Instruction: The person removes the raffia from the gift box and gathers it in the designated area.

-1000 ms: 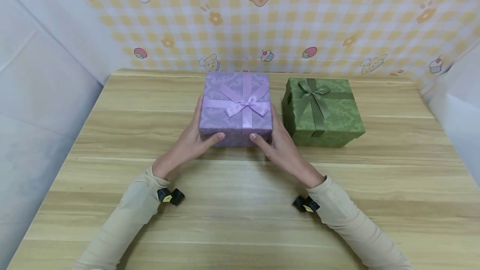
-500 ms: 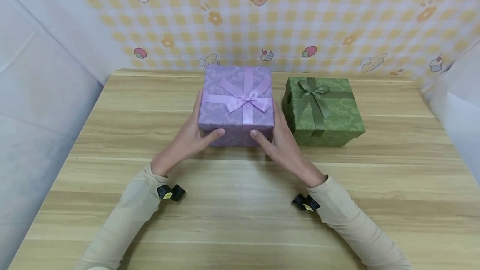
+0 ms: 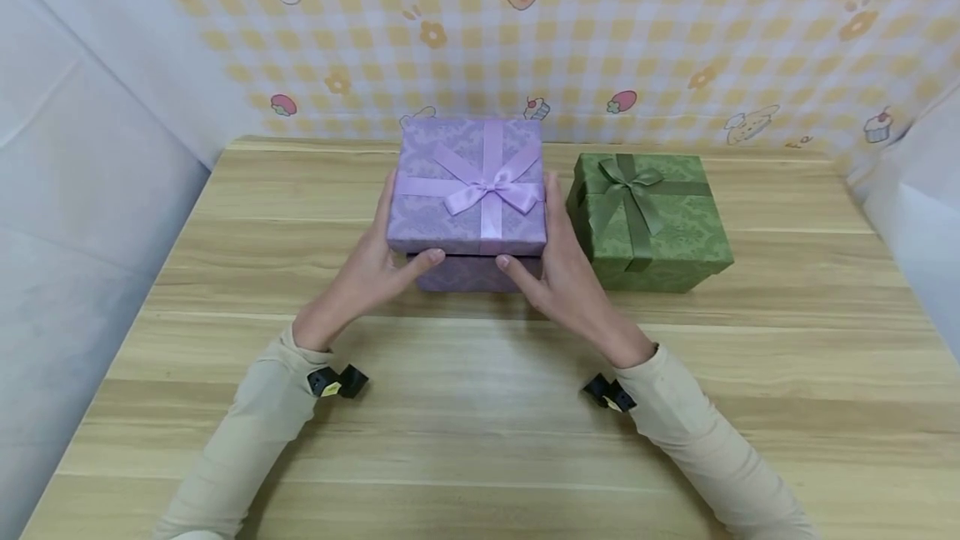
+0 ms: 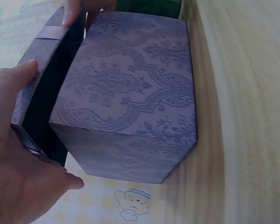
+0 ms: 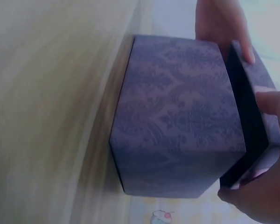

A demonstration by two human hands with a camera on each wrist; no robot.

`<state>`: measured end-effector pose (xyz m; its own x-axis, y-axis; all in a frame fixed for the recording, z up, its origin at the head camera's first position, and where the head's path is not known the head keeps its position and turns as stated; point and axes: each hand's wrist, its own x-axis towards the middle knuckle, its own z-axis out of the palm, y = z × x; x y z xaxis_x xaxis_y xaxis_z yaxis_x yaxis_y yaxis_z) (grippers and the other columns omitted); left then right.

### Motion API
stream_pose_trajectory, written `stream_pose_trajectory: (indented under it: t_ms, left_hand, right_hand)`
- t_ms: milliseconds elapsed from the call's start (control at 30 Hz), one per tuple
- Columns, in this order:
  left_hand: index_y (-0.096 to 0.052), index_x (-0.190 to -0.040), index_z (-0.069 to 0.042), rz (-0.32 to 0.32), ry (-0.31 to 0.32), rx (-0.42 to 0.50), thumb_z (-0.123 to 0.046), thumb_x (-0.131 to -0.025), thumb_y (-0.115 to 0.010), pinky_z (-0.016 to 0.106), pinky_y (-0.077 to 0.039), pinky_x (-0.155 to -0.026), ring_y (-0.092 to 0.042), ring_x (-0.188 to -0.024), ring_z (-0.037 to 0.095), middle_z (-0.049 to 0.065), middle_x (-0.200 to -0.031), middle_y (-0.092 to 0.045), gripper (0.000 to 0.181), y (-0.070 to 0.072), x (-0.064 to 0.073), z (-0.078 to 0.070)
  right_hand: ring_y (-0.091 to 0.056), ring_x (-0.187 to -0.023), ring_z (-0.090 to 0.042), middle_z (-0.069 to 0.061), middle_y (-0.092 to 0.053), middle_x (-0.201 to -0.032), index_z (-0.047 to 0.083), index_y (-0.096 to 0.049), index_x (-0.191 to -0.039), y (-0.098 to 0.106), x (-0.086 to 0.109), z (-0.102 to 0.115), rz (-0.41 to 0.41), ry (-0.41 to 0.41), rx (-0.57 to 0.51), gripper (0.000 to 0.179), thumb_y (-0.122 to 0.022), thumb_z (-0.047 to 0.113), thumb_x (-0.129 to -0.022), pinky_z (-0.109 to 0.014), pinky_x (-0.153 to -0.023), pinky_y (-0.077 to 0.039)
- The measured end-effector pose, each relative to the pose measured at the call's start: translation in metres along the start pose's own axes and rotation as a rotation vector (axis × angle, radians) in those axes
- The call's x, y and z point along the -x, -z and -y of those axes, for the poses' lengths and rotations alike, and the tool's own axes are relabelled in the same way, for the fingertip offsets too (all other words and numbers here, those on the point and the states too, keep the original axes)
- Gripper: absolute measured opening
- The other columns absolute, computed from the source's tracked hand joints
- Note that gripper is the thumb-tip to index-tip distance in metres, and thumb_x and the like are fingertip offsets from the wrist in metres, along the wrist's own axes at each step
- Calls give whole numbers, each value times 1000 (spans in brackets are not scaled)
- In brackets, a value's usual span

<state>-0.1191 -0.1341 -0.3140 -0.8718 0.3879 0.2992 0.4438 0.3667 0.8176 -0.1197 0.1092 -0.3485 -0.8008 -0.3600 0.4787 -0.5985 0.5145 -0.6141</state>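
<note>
A purple patterned box lid [image 3: 472, 165] with a lilac ribbon bow is held between both hands. On its left side is my left hand [image 3: 367, 269], thumb on the lid's front edge. My right hand [image 3: 566, 277] grips the opposite side in the same way. Beneath the lid stands the purple box base [image 3: 472, 275] on the table. In the left wrist view a dark gap separates the lid from the base [image 4: 126, 79]; the right wrist view shows the same gap beside the base [image 5: 177, 98]. What the base contains is hidden.
A green gift box [image 3: 667, 223] with a green ribbon bow sits on the wooden table [image 3: 480, 432], just right of my right hand. Behind the table hangs a yellow checked cloth [image 3: 480, 40] with cartoon prints. White sheeting [image 3: 90, 215] borders the left side.
Both hands have raised the purple lid off its base, which stays on the table. The lid now sits higher and slightly left. The green box has not moved.
</note>
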Motion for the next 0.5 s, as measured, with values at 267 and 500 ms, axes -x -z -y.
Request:
stream_pose_trajectory:
  t_ms: [267,500]
  left_hand:
    - [5,-149,-7,-7,5,1,-4,-81,-70,48,-18,-108,-26,-134,29,18,-151,-19,101,2,-2,-9]
    - [3,-148,-4,-16,-60,-21,-5,-80,-71,45,-21,-107,-27,-133,23,18,-150,-21,100,1,-9,-18]
  right_hand:
    - [-24,-134,-34,-23,-15,-150,16,-26,-145,13,-3,-2,-5,112,70,79,-73,17,-82,-51,-102,-29]
    - [-30,-131,-35,-26,-19,-148,13,-41,-138,22,-7,-4,-89,208,54,73,-77,2,-75,-48,-99,-35]
